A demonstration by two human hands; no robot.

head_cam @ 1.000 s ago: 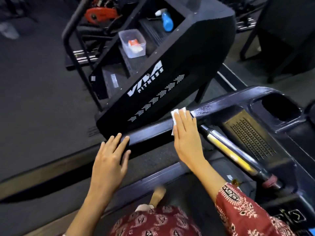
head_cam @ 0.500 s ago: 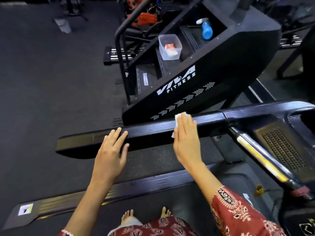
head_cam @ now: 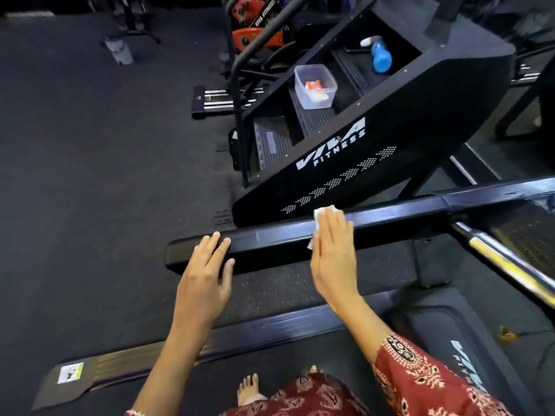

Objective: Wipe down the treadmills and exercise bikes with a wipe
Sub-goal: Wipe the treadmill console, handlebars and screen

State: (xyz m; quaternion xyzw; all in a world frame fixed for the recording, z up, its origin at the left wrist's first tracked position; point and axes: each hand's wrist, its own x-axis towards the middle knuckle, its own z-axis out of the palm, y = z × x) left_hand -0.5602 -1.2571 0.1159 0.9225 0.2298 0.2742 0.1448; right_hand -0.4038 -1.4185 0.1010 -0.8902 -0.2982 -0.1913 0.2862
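- Here, a head cam is looking down at a person's two bare hands over a black treadmill handrail [head_cam: 270, 240], which is running across the view from centre-left to the right edge.
- The right hand [head_cam: 332, 259] is lying flat on top of the handrail, fingers straight and together, pressing a small white wipe [head_cam: 322, 212] onto the rail. Its grip is flat, not curling round anything.
- The wipe is sitting under the fingers, w/ white edges peeking out past the fingertips and at the hand's left side.
- The left hand [head_cam: 205, 274] is resting near the handrail's rounded left end, fingers straight and slightly spread, fingertips touching the top. Its grip is apart and holding nothing.
- A red patterned sleeve [head_cam: 420, 376] is covering the right forearm; the left forearm is showing bare.
- Bare toes [head_cam: 247, 388] are showing at the bottom edge, between the two arms.
- Beyond the handrail, a black stair-climber [head_cam: 390, 139] marked "VIVA FITNESS" is standing on the dark gym floor [head_cam: 90, 175].
- A clear plastic tub [head_cam: 313, 85], w/ sth orange and white inside, is sitting on a middle step of it. A blue spray bottle [head_cam: 380, 55] is lying on a higher step.
- At right, a shiny metal bar [head_cam: 510, 265] is slanting down toward the lower right edge.
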